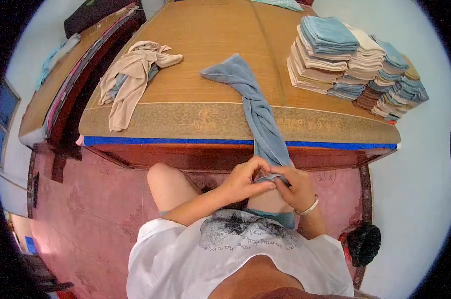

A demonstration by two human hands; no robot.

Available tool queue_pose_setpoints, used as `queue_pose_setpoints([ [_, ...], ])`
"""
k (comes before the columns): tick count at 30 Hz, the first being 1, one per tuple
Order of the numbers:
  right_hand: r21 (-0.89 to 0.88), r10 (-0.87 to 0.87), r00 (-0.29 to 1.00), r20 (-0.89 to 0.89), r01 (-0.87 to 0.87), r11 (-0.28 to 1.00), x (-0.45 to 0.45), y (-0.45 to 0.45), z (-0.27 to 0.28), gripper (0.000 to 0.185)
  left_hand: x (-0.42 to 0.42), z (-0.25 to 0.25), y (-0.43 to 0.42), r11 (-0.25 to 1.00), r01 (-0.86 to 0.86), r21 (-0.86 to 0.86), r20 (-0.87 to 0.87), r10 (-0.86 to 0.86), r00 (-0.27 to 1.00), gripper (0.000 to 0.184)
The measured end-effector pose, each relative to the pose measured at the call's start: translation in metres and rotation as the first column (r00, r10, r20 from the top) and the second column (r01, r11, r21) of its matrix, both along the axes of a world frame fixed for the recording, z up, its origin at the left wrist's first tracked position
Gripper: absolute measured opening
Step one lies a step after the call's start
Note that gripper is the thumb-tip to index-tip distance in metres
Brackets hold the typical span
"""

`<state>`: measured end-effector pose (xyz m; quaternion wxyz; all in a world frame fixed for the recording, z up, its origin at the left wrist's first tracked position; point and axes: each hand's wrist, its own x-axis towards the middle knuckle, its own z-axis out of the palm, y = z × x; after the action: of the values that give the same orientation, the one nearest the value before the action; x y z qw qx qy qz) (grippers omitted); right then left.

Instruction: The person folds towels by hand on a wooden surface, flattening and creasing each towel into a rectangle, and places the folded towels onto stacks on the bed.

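A blue-grey towel (255,102) lies twisted across the front edge of the bed, its far end on the mat and its near end hanging toward my lap. My left hand (245,180) pinches the near end of the towel between thumb and fingers. Close beside it, my right hand (294,187) is also closed on that end, with a white band on the wrist. Between the fingertips a small folded bit of the cloth shows. Both hands are above my thigh.
A crumpled heap of beige and blue towels (135,74) lies at the bed's left. Folded towels (330,40) stand in several stacks at the right. The brown mat (210,30) covers the bed. A dark bundle (363,244) is on the floor at the right, near the wall.
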<state>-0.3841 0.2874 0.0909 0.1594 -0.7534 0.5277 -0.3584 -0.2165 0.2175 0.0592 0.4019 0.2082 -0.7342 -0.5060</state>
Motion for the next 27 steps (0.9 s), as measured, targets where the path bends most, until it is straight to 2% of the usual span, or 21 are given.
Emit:
queue_pose_setpoints([
  [2, -0.035, -0.033, 0.998, 0.046, 0.035, 0.999, -0.003, 0.005, 0.013, 0.022, -0.003, -0.002, 0.003, 0.997, 0.067, -0.043, 0.033, -0.065, 0.997, 0.028],
  [3, -0.034, -0.024, 0.999, 0.036, 0.025, 0.999, -0.005, 0.007, 0.019, 0.022, -0.004, 0.0, 0.002, 0.995, 0.099, -0.023, 0.099, -0.096, 0.99, 0.025],
  [4, 0.0, -0.027, 0.996, 0.083, 0.027, 1.0, -0.008, 0.011, 0.024, 0.02, -0.003, 0.002, 0.002, 0.996, 0.089, -0.025, 0.087, -0.086, 0.992, 0.025],
  [6, 0.031, -0.017, 0.993, 0.12, 0.013, 0.999, -0.014, 0.017, 0.034, 0.017, -0.001, 0.007, 0.0, 0.965, 0.223, -0.139, 0.146, -0.202, 0.968, 0.021],
  [8, -0.146, -0.116, 0.962, 0.249, 0.155, 0.977, -0.022, 0.023, 0.042, 0.014, 0.0, 0.003, -0.004, 0.966, 0.187, -0.18, 0.171, -0.157, 0.973, 0.016],
  [10, -0.27, -0.194, 0.911, 0.365, 0.303, 0.914, -0.033, 0.028, 0.045, 0.012, 0.009, 0.006, -0.01, 0.949, 0.221, -0.225, 0.251, -0.163, 0.954, 0.016],
  [12, -0.244, -0.341, 0.797, 0.498, 0.507, 0.827, -0.047, 0.036, 0.047, 0.012, 0.021, 0.011, -0.013, 0.954, 0.217, -0.208, 0.278, -0.155, 0.948, 0.018],
  [13, -0.247, -0.33, 0.803, 0.497, 0.495, 0.833, -0.058, 0.039, 0.046, 0.012, 0.027, 0.014, -0.013, 0.954, 0.223, -0.199, 0.272, -0.165, 0.948, 0.019],
  [15, -0.242, -0.263, 0.712, 0.651, 0.523, 0.817, -0.078, 0.042, 0.045, 0.016, 0.038, 0.017, -0.014, 0.953, 0.233, -0.193, 0.247, -0.183, 0.952, 0.021],
  [16, -0.24, -0.255, 0.715, 0.65, 0.513, 0.824, -0.084, 0.043, 0.047, 0.016, 0.045, 0.022, -0.014, 0.956, 0.222, -0.19, 0.246, -0.172, 0.954, 0.021],
  [18, -0.275, -0.173, 0.668, 0.724, 0.509, 0.816, -0.091, 0.045, 0.052, 0.018, 0.061, 0.035, -0.015, 0.95, 0.281, -0.133, 0.425, -0.201, 0.883, 0.021],
  [20, -0.277, -0.145, 0.654, 0.743, 0.496, 0.823, -0.104, 0.045, 0.053, 0.017, 0.072, 0.031, -0.017, 0.951, 0.25, -0.181, 0.401, -0.16, 0.902, 0.022],
  [23, -0.216, -0.065, 0.522, 0.85, 0.46, 0.861, -0.12, 0.045, 0.06, 0.016, 0.091, 0.048, -0.026, 0.932, 0.202, -0.301, 0.453, -0.047, 0.89, 0.023],
  [26, -0.285, -0.051, 0.591, 0.805, 0.46, 0.841, -0.116, 0.04, 0.077, 0.019, 0.108, 0.061, -0.032, 0.93, 0.18, -0.32, 0.514, 0.011, 0.858, 0.021],
  [27, -0.225, -0.069, 0.537, 0.841, 0.463, 0.857, -0.119, 0.043, 0.08, 0.022, 0.113, 0.067, -0.032, 0.914, 0.181, -0.363, 0.52, 0.038, 0.853, 0.018],
])
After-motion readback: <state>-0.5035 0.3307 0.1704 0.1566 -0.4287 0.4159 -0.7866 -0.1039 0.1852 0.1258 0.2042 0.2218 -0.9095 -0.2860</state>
